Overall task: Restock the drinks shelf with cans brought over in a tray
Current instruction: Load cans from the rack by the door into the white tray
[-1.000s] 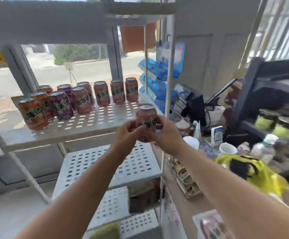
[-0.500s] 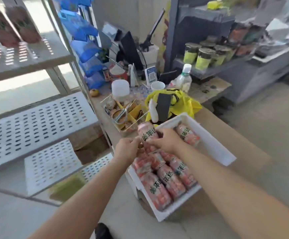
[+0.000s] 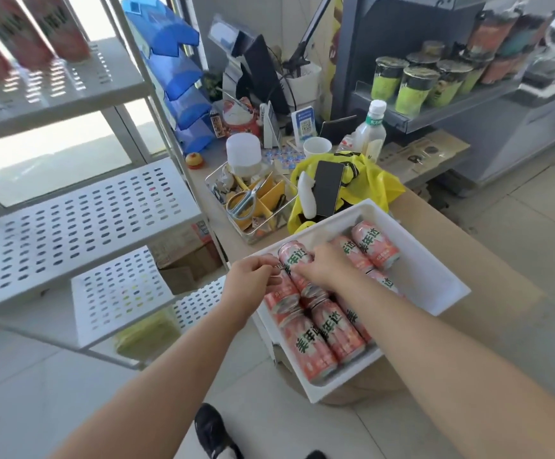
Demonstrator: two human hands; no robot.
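You've turned from the shelf (image 3: pixel 80 84), where you held a can (image 3: pixel 294 260) a second ago, down to the tray (image 3: pixel 435 286) on the bench (image 3: pixel 461 240), your left hand (image 3: pixel 252 276) and right hand (image 3: pixel 325 266) both with fingers curled on that can among the rest, still unshelved.

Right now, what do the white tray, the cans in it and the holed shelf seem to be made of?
Tray: probably plastic, white, smooth and semi-matte; thick rounded rim.
Cans: likely aluminium, with glossy pink printed bodies and bare silver ends.
Shelf: looks like white-painted sheet metal, matte, punched with regular oval holes; plastic is possible.
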